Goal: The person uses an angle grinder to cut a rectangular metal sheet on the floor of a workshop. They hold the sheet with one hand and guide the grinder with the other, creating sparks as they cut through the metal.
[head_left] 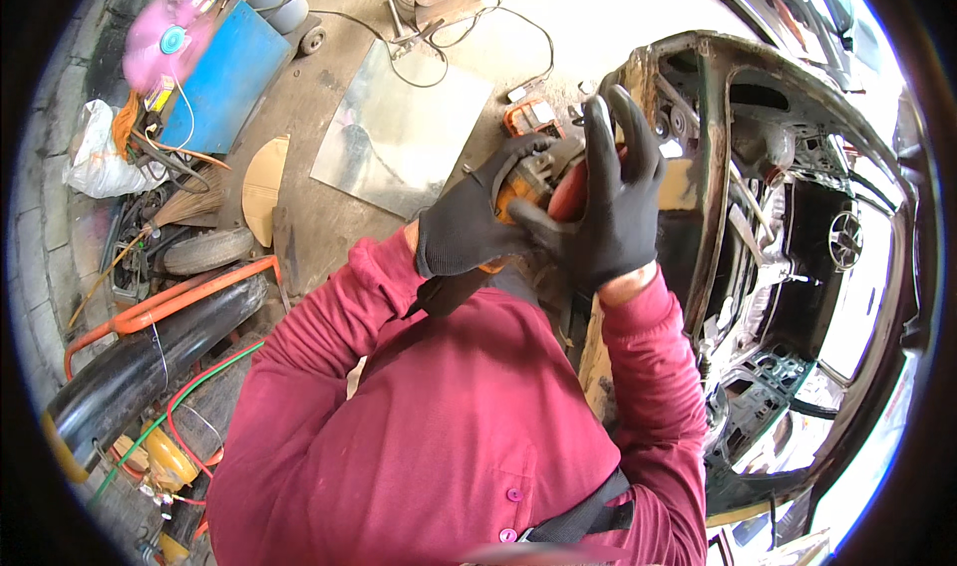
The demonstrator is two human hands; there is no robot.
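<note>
In front of my chest is an orange angle grinder [519, 189] with a round red disc [570, 192]. My left hand [469, 222], in a black glove, is closed around the grinder's orange body from the left. My right hand [616, 202], also black-gloved, is at the disc, its thumb across the near side and its long fingers reaching up past the far edge. The disc sits between that thumb and those fingers. The palms hide much of the tool. Just beyond my hands is an orange and black object [532, 118], partly covered.
A stripped car body [713, 167] stands close on my right. A shiny metal sheet [399, 128] lies on the floor ahead, near loose cables [546, 43]. To the left are a pink fan [167, 40], a blue panel [227, 78], a tyre [209, 252] and a black cylinder [159, 342].
</note>
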